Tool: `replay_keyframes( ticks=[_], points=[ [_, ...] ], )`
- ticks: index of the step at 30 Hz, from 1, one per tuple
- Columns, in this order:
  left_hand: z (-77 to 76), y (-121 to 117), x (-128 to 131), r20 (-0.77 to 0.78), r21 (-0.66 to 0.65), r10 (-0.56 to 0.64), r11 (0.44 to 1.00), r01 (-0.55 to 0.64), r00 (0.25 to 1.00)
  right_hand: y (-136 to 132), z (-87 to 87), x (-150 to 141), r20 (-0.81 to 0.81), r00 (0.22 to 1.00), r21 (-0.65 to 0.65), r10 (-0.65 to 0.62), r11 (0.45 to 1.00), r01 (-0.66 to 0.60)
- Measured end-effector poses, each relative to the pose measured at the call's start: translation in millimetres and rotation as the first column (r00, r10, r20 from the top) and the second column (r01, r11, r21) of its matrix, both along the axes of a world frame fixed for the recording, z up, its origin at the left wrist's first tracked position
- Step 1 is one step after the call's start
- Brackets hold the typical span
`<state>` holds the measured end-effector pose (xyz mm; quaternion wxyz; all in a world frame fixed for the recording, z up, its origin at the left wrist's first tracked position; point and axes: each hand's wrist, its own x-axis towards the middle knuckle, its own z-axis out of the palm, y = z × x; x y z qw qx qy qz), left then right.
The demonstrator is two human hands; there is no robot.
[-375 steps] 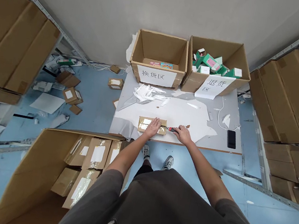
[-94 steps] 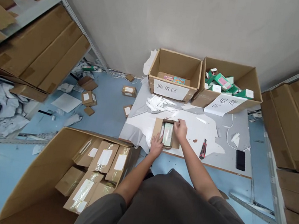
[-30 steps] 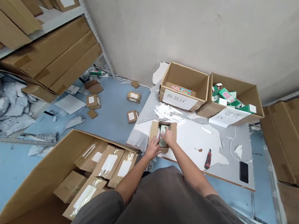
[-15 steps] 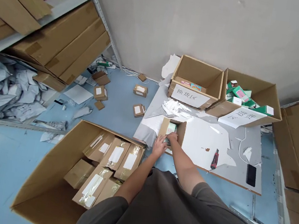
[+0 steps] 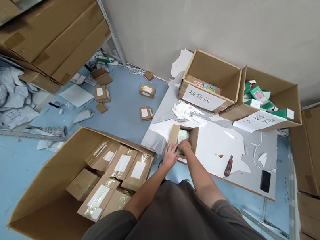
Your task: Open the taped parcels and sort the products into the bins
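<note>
Fingers [image 5: 180, 147] of right hand [image 5: 185, 145] closed on a packet [image 5: 182, 136] in a cardboard carton [image 5: 192, 137], left hand [image 5: 170, 156] at its rim

Dark grey short-sleeved T-shirt [image 5: 188, 228]

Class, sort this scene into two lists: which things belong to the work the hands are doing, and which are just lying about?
At work: left hand; right hand; small cardboard box; pale green item inside it.
Lying about: red-and-black utility knife; smartphone; white paper scraps.
</note>
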<state>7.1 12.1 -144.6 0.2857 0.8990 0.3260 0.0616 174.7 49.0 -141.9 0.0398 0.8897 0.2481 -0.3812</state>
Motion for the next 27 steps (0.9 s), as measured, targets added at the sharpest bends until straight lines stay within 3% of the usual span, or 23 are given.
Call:
replay_keyframes(
  ticks=[11,22,27],
  points=[
    [12.0,1,4,-0.004,0.002,0.006,1.0,-0.006,1.0,-3,-1.3,-11,0.07,0.986,0.05,-0.148,0.988,0.145],
    [22.3,3,7,0.139,-0.012,0.122,0.993,-0.121,0.983,-20,44.5,-1,0.029,0.982,0.242,-0.189,0.954,0.176],
    [17.2,12,3,0.212,-0.157,0.143,0.981,-0.111,0.967,-24,54.6,13,-0.058,0.972,0.199,-0.227,0.952,0.234]
  ],
)
